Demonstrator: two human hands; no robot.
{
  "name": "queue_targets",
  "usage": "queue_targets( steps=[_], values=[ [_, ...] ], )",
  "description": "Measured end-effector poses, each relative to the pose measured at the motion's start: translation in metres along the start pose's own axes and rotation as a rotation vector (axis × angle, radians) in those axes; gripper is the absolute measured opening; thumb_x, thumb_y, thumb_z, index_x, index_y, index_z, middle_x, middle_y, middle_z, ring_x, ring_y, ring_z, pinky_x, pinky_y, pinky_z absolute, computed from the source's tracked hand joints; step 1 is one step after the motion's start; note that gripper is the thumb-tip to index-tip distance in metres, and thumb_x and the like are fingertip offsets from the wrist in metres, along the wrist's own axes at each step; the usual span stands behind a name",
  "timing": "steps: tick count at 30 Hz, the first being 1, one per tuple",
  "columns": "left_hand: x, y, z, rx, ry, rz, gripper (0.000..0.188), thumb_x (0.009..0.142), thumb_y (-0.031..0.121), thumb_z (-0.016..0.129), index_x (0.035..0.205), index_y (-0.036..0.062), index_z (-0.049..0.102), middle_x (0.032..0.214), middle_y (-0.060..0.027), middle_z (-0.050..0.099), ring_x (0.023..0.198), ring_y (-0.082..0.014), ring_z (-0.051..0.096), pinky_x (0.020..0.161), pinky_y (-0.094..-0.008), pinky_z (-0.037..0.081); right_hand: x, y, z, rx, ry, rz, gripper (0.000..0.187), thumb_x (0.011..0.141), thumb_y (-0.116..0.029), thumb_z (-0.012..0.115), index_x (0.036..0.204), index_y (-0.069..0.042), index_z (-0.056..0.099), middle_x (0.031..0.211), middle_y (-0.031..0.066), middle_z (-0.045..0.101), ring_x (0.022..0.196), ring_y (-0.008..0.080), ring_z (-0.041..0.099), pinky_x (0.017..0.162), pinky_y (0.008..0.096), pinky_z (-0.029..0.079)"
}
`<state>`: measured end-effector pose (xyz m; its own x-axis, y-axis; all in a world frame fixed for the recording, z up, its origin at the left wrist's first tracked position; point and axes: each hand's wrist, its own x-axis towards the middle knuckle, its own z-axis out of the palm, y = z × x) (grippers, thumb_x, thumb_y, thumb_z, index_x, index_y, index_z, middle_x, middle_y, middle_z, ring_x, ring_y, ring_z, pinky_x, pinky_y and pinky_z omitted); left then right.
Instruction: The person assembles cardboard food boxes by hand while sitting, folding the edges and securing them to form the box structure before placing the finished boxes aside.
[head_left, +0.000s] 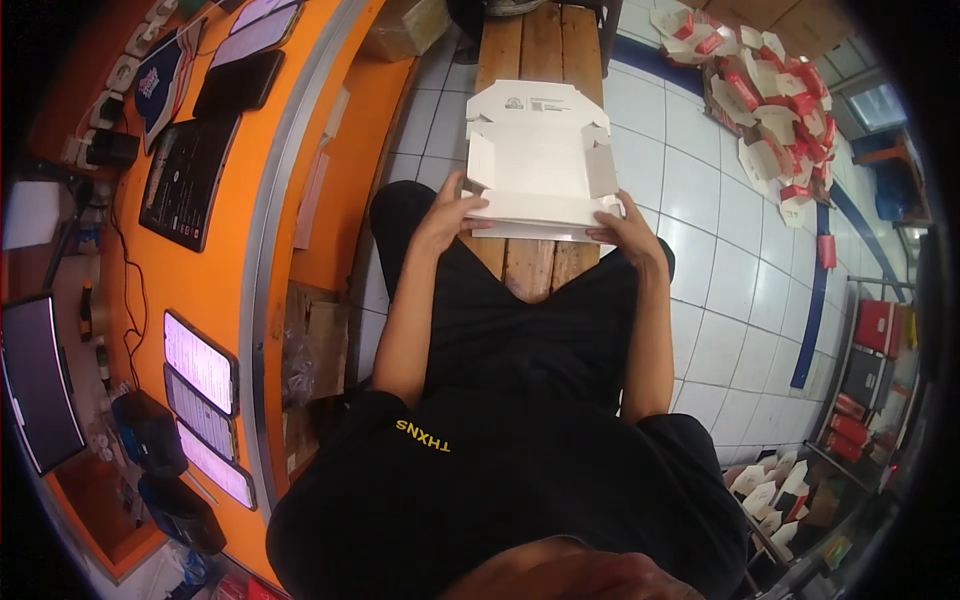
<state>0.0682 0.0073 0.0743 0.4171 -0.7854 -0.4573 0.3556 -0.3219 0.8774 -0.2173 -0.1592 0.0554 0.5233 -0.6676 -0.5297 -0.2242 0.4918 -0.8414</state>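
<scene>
A white cardboard box [545, 155], part folded, lies on a wooden slatted bench [527, 268] between my knees. Its side walls stand up, and the far flap, with small dark print, spreads away from me. My left hand [447, 218] grips the near left corner, thumb over the folded edge. At the near right corner my right hand [630, 230] holds the box the same way, fingers around the edge. The undersides of the fingers are hidden beneath the cardboard.
On my left an orange counter [215, 290] carries a tablet [188, 180], several phones and cables. A heap of red and white folded boxes [775, 110] lies on the tiled floor [690, 220] at far right. More boxes [770, 495] sit near a rack [860, 380] at lower right.
</scene>
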Motion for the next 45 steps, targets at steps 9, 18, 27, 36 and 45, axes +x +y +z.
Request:
queue_targets(
  steps=[9, 18, 27, 36, 45],
  values=[
    [0.013, -0.051, -0.009, 0.252, -0.012, -0.286, 0.035, 0.091, 0.024, 0.064, 0.107, -0.0078, 0.068, 0.086, -0.0166, 0.071, 0.076, -0.0216, 0.073, 0.064, -0.0326, 0.062, 0.021, 0.08, 0.011, -0.422, 0.382, 0.003, 0.04, 0.095, -0.017, 0.065, 0.126, 0.005, 0.052, 0.095, 0.0266, 0.07, 0.073, 0.036, 0.074, 0.062, 0.0406, 0.062],
    [0.001, -0.098, 0.057, 1.593, 0.458, 0.51, 0.027, 0.1, 0.026, 0.059, 0.086, 0.0045, 0.068, 0.081, -0.0102, 0.066, 0.063, -0.0223, 0.071, 0.055, -0.0293, 0.058, -0.001, 0.074, 0.086, -1.333, 0.574, -0.235, 0.016, 0.099, -0.014, 0.05, 0.1, -0.001, 0.059, 0.082, 0.0169, 0.073, 0.072, 0.0399, 0.072, 0.064, 0.0476, 0.059],
    [0.012, -0.079, 0.022, 1.274, 0.206, 0.489, 0.027, 0.101, 0.02, 0.056, 0.103, -0.006, 0.064, 0.088, -0.0185, 0.072, 0.07, -0.0214, 0.074, 0.06, -0.0304, 0.061, -0.022, 0.036, 0.086, -1.391, 0.438, -0.06, 0.039, 0.096, -0.02, 0.059, 0.13, -0.003, 0.054, 0.113, 0.0178, 0.069, 0.106, 0.0304, 0.069, 0.084, 0.0506, 0.056],
    [-0.017, -0.037, 0.002, 0.084, -0.109, -0.028, 0.039, 0.089, 0.015, 0.067, 0.118, -0.0094, 0.059, 0.107, -0.0236, 0.068, 0.094, -0.0327, 0.073, 0.076, -0.0403, 0.062, -0.013, 0.04, 0.077, -1.575, 0.297, -0.876, 0.055, 0.085, -0.009, 0.061, 0.14, -0.014, 0.054, 0.127, 0.0106, 0.06, 0.122, 0.029, 0.056, 0.113, 0.054, 0.038],
    [-0.044, -0.027, 0.041, 1.525, -0.06, 0.822, 0.048, 0.077, 0.03, 0.082, 0.115, 0.0072, 0.064, 0.124, -0.0116, 0.061, 0.122, -0.0343, 0.056, 0.102, -0.0529, 0.046, -0.033, 0.04, 0.075, -1.555, 0.065, -0.735, 0.027, 0.084, -0.01, 0.065, 0.112, -0.012, 0.068, 0.101, 0.0083, 0.067, 0.091, 0.0274, 0.069, 0.073, 0.0434, 0.057]
  ],
)
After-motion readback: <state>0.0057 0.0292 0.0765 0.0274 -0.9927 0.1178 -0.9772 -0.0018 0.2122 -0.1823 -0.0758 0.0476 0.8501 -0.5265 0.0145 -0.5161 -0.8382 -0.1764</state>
